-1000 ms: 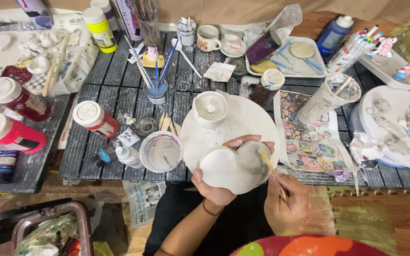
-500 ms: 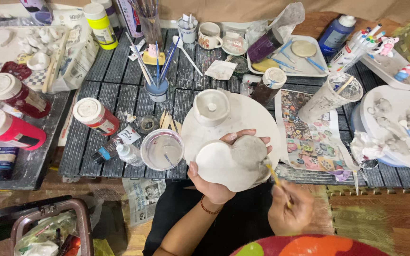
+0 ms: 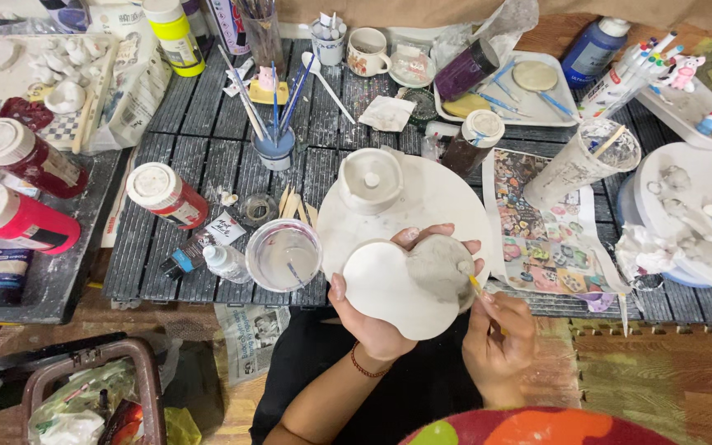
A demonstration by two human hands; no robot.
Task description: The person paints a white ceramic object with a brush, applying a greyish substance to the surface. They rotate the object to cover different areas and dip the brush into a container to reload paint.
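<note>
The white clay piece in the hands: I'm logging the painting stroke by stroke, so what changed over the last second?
The right hand shifted its thin brush from the lower right edge of the white clay piece up to its right side, where the grey, wet-looking patch is. The left hand kept cupping the piece from below, tilting it slightly. Nothing was picked up or let go; the round board and jars stayed put.

A round white board (image 3: 447, 198) lies near the middle of a dark slatted table (image 3: 199, 156), with a white lidded pot (image 3: 370, 180) on its upper left part. Just left of the board stands a clear cup of cloudy water (image 3: 283, 254). Further left lie two red paint bottles (image 3: 166, 195) (image 3: 14, 217). Above the board sits a blue cup of brushes (image 3: 275, 148). Right of it stands a paint-smeared cup (image 3: 580, 163).
</note>
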